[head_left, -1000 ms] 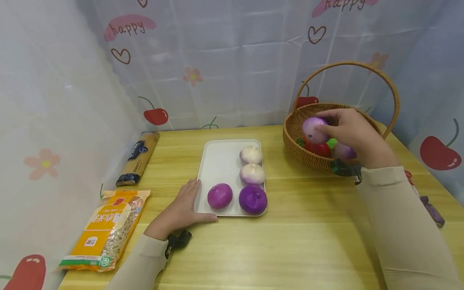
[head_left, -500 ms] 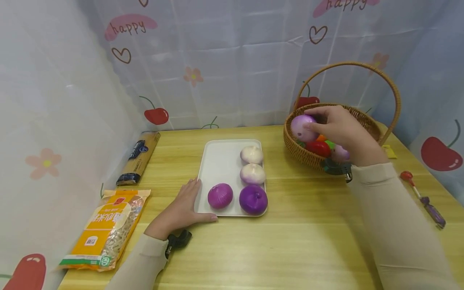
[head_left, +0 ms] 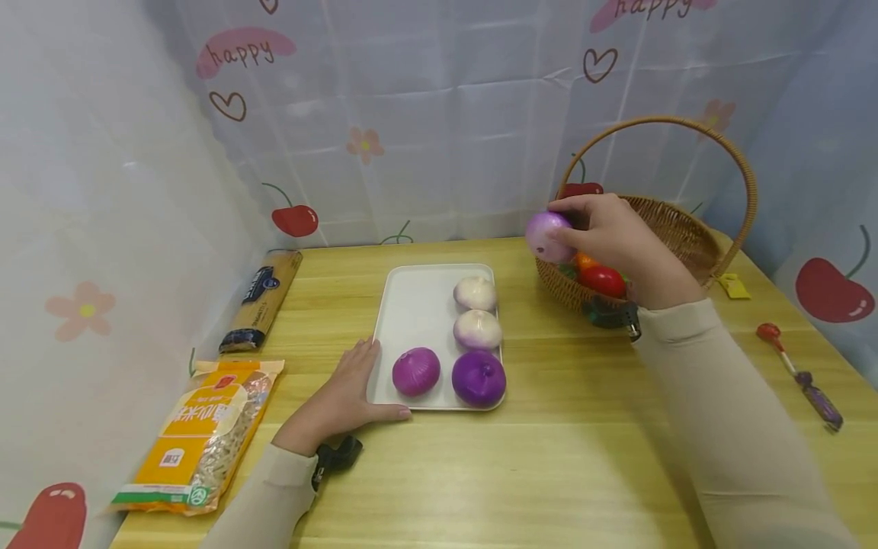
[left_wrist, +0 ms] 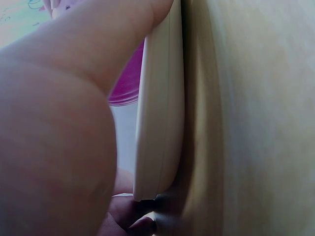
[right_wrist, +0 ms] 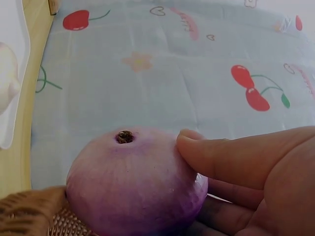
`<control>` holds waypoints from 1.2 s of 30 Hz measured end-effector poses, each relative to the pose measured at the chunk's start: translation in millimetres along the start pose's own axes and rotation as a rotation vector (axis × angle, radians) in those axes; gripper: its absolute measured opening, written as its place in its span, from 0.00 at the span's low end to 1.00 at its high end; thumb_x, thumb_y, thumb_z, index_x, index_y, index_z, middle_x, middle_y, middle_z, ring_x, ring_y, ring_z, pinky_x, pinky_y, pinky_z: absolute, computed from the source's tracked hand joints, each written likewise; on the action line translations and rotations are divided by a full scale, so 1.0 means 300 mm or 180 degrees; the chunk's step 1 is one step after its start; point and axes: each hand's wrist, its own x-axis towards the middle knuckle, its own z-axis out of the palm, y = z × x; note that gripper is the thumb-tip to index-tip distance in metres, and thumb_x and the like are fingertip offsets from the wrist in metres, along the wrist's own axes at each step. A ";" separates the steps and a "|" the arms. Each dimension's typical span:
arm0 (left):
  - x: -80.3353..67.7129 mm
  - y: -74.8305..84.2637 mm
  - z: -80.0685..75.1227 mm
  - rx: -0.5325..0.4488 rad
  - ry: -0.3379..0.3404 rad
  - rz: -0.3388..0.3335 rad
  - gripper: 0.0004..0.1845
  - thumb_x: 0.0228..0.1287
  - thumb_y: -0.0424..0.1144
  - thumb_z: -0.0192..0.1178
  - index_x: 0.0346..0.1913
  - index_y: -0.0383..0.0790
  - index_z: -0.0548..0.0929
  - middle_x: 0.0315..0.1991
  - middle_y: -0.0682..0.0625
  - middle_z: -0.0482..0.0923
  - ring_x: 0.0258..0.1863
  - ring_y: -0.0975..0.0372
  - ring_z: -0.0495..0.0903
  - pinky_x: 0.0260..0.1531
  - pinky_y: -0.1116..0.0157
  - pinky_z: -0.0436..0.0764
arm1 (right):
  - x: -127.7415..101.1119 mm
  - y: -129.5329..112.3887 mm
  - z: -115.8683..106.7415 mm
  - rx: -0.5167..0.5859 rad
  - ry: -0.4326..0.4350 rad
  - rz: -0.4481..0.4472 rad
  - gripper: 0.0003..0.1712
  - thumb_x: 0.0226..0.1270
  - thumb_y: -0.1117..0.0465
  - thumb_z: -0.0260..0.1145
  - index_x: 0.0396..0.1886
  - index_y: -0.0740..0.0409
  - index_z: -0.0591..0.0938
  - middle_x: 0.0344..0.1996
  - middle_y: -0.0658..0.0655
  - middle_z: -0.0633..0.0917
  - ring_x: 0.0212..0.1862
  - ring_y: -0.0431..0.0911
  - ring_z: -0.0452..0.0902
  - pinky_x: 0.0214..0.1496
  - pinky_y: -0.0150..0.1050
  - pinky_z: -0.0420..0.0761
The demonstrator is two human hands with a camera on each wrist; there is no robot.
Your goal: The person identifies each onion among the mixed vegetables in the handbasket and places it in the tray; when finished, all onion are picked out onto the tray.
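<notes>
Table [head_left: 590, 457]: I am working over a pale wooden top, with a noodle packet [head_left: 199, 435] lying at my left.
Basket [head_left: 679, 221]: it is sitting at my right, wicker, handle arching over, with red and green pieces inside.
Tray [head_left: 411, 305]: I am pressing my left hand [head_left: 343, 400] flat against its near left edge, fingers straight, gripping nothing; four onions are lying on it.
Right hand [head_left: 610, 236]: I am clasping the pale purple onion [head_left: 547, 235] with curled fingers and thumb [right_wrist: 221, 157], holding it in the air above the basket's left rim.
Handling: the onion is looking light, smooth and rather slippery, probably a firm toy; I am judging that a wrap around its widest middle holds best.
</notes>
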 end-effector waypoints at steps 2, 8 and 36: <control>0.000 0.000 0.000 -0.0002 0.0004 -0.0002 0.77 0.45 0.77 0.74 0.84 0.30 0.48 0.84 0.37 0.43 0.83 0.45 0.37 0.78 0.45 0.44 | 0.010 -0.011 0.014 0.0016 -0.0024 -0.0058 0.28 0.78 0.59 0.68 0.72 0.65 0.78 0.63 0.67 0.81 0.61 0.58 0.77 0.66 0.58 0.77; 0.000 -0.002 0.002 -0.0022 0.0014 0.0016 0.77 0.46 0.76 0.75 0.84 0.28 0.48 0.84 0.36 0.43 0.83 0.44 0.38 0.78 0.45 0.43 | 0.042 -0.044 0.076 -0.0022 -0.0096 -0.0171 0.26 0.77 0.61 0.68 0.71 0.64 0.80 0.61 0.66 0.83 0.59 0.56 0.79 0.62 0.54 0.80; 0.000 0.003 -0.007 -0.0013 0.0032 0.0098 0.76 0.47 0.75 0.75 0.83 0.26 0.49 0.83 0.33 0.44 0.82 0.42 0.40 0.79 0.46 0.42 | 0.153 -0.191 0.389 -0.0260 -0.0558 -0.0708 0.24 0.72 0.66 0.72 0.66 0.64 0.84 0.61 0.61 0.85 0.61 0.53 0.78 0.66 0.48 0.76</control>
